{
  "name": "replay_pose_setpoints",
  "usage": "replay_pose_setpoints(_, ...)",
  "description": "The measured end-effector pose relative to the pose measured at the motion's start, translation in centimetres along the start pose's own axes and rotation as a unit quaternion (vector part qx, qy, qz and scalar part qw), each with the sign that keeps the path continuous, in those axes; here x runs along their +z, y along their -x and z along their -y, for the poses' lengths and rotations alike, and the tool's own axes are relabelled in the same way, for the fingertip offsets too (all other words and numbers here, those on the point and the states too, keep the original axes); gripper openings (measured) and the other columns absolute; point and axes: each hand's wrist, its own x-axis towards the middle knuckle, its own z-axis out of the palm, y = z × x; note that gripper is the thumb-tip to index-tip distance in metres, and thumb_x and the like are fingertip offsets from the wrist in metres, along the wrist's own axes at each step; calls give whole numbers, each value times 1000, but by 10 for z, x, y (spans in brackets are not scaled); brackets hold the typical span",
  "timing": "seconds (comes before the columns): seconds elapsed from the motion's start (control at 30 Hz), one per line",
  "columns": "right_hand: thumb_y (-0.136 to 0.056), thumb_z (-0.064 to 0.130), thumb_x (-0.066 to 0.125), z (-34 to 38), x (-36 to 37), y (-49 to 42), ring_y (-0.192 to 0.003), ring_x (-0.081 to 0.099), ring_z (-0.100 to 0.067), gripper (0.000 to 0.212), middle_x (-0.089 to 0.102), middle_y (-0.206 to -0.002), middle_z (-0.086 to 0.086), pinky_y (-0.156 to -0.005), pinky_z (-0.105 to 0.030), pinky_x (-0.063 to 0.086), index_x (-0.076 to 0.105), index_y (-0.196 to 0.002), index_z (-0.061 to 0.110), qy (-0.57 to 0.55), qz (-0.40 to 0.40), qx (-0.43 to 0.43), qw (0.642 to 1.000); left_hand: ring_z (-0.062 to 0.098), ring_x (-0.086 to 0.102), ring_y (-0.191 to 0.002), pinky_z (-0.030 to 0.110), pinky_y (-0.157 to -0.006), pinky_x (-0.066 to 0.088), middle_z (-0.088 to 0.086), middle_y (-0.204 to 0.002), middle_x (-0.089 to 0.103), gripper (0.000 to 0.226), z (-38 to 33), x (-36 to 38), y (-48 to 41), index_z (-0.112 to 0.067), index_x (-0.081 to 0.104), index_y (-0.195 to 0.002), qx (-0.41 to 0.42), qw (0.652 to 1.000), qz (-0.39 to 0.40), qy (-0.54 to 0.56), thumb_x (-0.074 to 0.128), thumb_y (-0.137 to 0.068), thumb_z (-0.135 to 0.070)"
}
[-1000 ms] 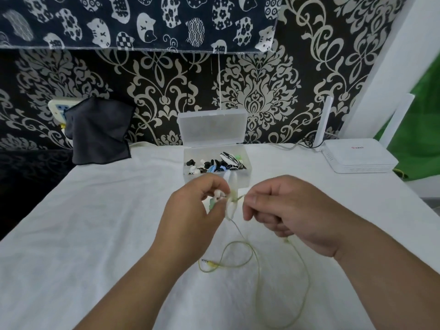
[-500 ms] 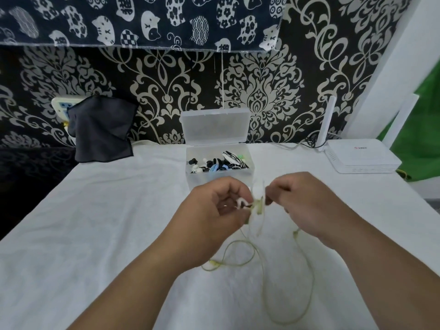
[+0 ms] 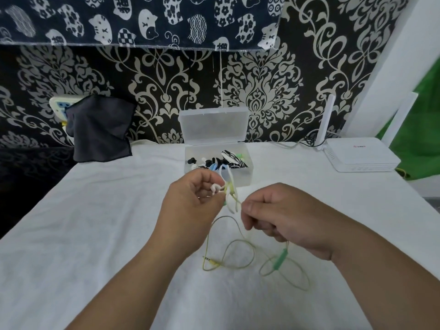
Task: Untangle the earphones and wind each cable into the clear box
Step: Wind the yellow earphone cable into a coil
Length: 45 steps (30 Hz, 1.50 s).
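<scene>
White counter (image 3: 95, 234): box (image 3: 247, 173) holds wound earphones (image 3: 228, 160). My left hand (image 3: 190, 215) pinches earbuds (image 3: 215, 188); my right hand (image 3: 285, 222) grips the loose cable (image 3: 279, 259), not yet wound.

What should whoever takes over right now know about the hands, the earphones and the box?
Left hand: pinches the white earbuds and a few wound turns of the yellow-green cable.
Right hand: grips the cable just beside them.
The rest of the cable lies in loose loops on the white cloth, with the jack plug and green remote.
Clear box: behind the hands, lid open, other earphones inside.
Done: winding started.
Left: wind the loose loops, put the coil in the box.
</scene>
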Motion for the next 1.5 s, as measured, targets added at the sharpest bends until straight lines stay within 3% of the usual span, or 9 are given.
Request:
replay_pose_setpoints(0.3, -94, 12, 58, 2, -11, -1, -46, 29, -12, 30, 40, -53, -1, -44, -22, 24, 70, -66, 12, -28, -170, -64, 983, -1, 62, -90, 19, -81, 50, -20, -86, 67, 19, -5, 2, 8, -34, 65, -85, 76, 974, 95, -193, 70, -87, -16)
replay_pose_setpoints(0.53, -90, 25, 70, -6, -20, -4, -41, 37, -4, 25, 45, -45, 10, -45, -15, 33, 70, -69, 13, 79, -282, -88, 952, 8, 62, -72, 26, -72, 53, -10, -75, 65, 22, -14, 0, 12, -28, 67, -84, 30, 975, 207, -74, 71, -86, -6)
replay_pose_setpoints(0.63, -94, 28, 66, -12, -20, -9, -49, 36, -13, 28, 43, -54, 2, -53, -30, 31, 72, -71, 12, -12, -237, -6, 971, 22, 63, -77, 37, -78, 57, 7, -81, 67, 21, -15, -1, 9, -16, 68, -88, 7, 979, 184, 87, 68, -86, 5)
replay_pose_setpoints(0.8, -103, 26, 49, -10, 3, -7, -46, 31, -9, 37, 42, -52, 7, -48, -25, 22, 68, -76, 10, -35, -50, 49, 997, 20, 66, -78, 28, -80, 55, 17, -86, 71, 15, -10, 1, 4, -6, 66, -92, -17, 982, 61, 179, 64, -86, 8)
replay_pose_setpoints(0.93, -104, 25, 47, -5, 11, -6, -47, 32, -8, 34, 42, -55, 7, -47, -20, 26, 71, -84, 10, -3, -15, 36, 999, 13, 63, -67, 18, -68, 51, 7, -77, 70, 16, -5, 0, 2, -13, 68, -89, -28, 995, -10, 99, 68, -86, 3)
replay_pose_setpoints(1.1, -98, 27, 58, -1, 6, -1, -45, 33, -4, 27, 41, -57, 8, -51, -22, 27, 76, -81, 16, 53, -29, 15, 998, 9, 31, -44, 15, -43, 30, -6, -52, 48, 17, -5, -3, 1, -21, 66, -86, -10, 1000, -11, -7, 67, -89, -4)
replay_pose_setpoints(1.17, -96, 26, 61, 0, 4, 1, -46, 31, -8, 25, 39, -57, 4, -52, -24, 26, 77, -80, 16, 45, -27, 9, 999, 5, 39, -44, 11, -45, 33, -15, -53, 52, 19, -6, -2, 2, -23, 65, -84, 14, 999, -8, -51, 67, -88, -4)
replay_pose_setpoints(1.3, -93, 25, 66, 6, 0, 5, -44, 33, -5, 19, 39, -49, 10, -51, -22, 28, 77, -82, 15, 47, -41, -20, 998, -1, 60, -82, 17, -71, 48, -22, -81, 65, 22, -3, 2, 7, -33, 62, -84, 98, 972, 19, -211, 68, -86, -12)
replay_pose_setpoints(1.5, -85, 28, 72, -1, -10, 0, -41, 37, -7, 21, 47, -45, 9, -44, -20, 32, 72, -66, 18, 212, -204, -77, 953, -3, 59, -93, 15, -74, 46, -20, -89, 67, 17, -7, 4, 12, -35, 62, -88, 96, 954, 129, -254, 64, -89, -18)
